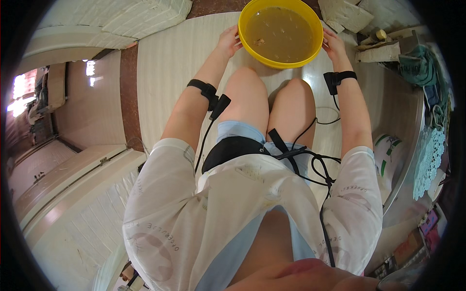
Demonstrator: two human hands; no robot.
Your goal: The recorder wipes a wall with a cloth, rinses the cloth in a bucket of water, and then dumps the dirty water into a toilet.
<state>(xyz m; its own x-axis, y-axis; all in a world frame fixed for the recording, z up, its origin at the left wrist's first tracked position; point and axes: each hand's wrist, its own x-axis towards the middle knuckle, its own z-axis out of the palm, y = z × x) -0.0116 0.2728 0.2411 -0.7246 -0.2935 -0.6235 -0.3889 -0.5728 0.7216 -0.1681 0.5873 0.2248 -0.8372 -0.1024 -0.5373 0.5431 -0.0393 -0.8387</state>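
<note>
A round yellow plastic bucket (280, 62) is at the top of the head view, beyond my knees. Murky brown water (284, 34) fills much of it, with a small brown scrap and pale specks at the surface. My left hand (229, 40) grips its left side near the rim, the fingers partly hidden behind the wall. On the opposite side my right hand (332, 43) holds it in the same way. Each forearm wears a black strap with a cabled device.
Pale floor (174, 72) lies under and around my legs. A white-painted wall (145, 22) juts in at upper left, above an open doorway and a door (80, 182). Black cables (320, 160) hang at my waist. At right are a patterned container (387, 156) and teal cloth (418, 69).
</note>
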